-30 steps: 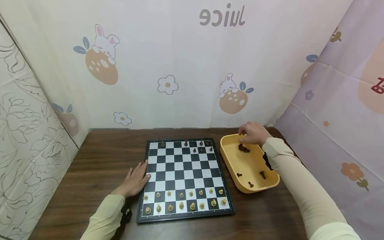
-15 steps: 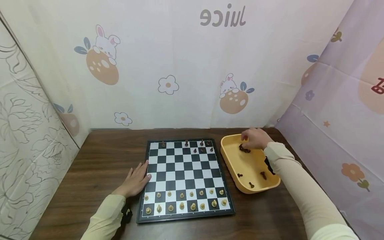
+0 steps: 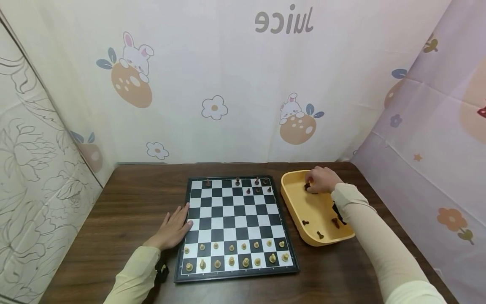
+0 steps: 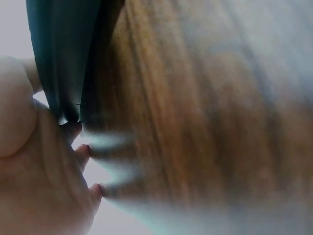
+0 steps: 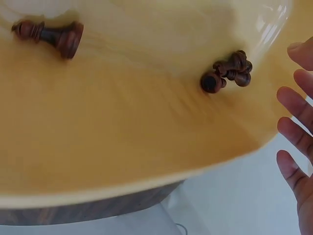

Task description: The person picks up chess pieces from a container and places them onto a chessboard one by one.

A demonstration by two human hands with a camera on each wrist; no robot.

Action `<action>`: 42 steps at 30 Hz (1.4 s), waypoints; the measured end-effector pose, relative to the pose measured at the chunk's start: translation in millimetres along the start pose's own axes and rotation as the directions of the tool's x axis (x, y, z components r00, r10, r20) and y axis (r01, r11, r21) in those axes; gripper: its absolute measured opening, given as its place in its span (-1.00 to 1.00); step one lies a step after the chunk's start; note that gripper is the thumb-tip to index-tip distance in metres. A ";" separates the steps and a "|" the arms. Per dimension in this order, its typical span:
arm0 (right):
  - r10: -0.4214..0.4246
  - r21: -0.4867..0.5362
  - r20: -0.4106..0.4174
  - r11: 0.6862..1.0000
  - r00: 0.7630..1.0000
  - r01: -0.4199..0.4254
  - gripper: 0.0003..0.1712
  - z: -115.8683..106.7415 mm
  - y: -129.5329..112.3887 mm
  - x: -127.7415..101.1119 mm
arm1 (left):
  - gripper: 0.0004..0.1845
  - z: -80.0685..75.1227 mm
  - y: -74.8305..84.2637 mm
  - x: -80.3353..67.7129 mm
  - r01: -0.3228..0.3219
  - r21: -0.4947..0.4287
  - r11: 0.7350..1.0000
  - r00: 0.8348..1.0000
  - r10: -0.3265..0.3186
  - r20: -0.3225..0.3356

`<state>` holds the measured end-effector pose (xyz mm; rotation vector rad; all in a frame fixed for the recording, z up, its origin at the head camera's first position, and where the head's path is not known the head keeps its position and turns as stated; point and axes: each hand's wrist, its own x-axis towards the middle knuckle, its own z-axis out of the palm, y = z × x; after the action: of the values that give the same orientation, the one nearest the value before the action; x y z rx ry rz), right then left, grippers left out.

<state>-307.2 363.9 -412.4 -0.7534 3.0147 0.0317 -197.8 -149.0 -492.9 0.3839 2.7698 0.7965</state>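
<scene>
The cluster of dark chess pieces [image 5: 230,71] is lying at the far end of the yellow tray [image 3: 296,213], just beside the right hand's [image 3: 320,179] spread, empty fingers [image 5: 296,139]; the left hand [image 3: 172,228] is resting flat, well apart

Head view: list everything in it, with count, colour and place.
Chessboard: one, black and white, middle of the table.
Light pieces: sixteen, cream, two near rows of the board.
Dark pieces on board: about seven, brown, two far rows.
Tray: one, yellow, right of the board.
Dark pieces in tray: three loose at the near end, more under the hand, brown.
Table: one, dark wood.
Curtains: printed cloth, behind and at both sides.
Left hand: flat on the table, at the board's left edge.
Right hand: in the tray's far end, fingers over the pieces.
</scene>
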 end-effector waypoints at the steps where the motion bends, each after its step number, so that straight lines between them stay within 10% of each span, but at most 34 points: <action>1: -0.010 -0.003 -0.003 1.000 1.000 0.010 -0.82 1.5 0.5 0.7 | -0.31 0.2 -0.1 0.4 -0.002 -0.002 1.000 1.000 0.002 -0.002; 42: 0.023 0.012 -0.003 1.000 1.000 -0.022 -0.54 36.9 -3.4 9.9 | -0.30 1.2 0.0 -1.2 0.005 -0.019 1.000 1.000 -0.005 -0.011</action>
<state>-313.3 357.3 -449.7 -0.7192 3.0233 0.0134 -196.4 -148.7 -493.7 0.3696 2.7707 0.8252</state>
